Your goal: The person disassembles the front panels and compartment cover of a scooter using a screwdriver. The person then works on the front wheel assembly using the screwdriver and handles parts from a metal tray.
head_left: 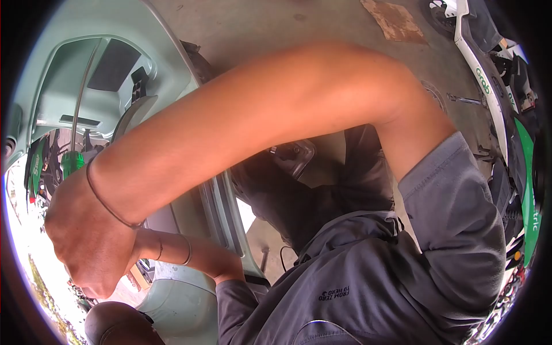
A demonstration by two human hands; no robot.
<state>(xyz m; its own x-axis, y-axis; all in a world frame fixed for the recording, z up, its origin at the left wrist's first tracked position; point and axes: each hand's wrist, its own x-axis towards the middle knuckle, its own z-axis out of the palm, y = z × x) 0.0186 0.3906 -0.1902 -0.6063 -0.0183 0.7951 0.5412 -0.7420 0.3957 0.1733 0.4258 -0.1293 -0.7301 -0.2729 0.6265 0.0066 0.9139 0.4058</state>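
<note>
My right arm stretches across the view, and the back of my right hand (92, 236) faces me at the left. Its fingers are curled in, with their tips mostly hidden. A screwdriver with a green handle (72, 163) passes behind this hand and appears to be held in it. Its long metal shaft (85, 86) runs up across the recess of a pale green scooter panel (109, 20). Low behind my right hand comes my left hand (142, 244). Only its wrist side shows; the fingers are hidden, so I cannot tell what it touches.
A lower pale green panel (178, 305) is near my left forearm. Beside it is a brown rounded shape (115, 325) of unclear kind. White and green motorbikes (489, 86) stand along the right edge. On the floor lie a brown flat piece (394, 22) and a metal tool (464, 99).
</note>
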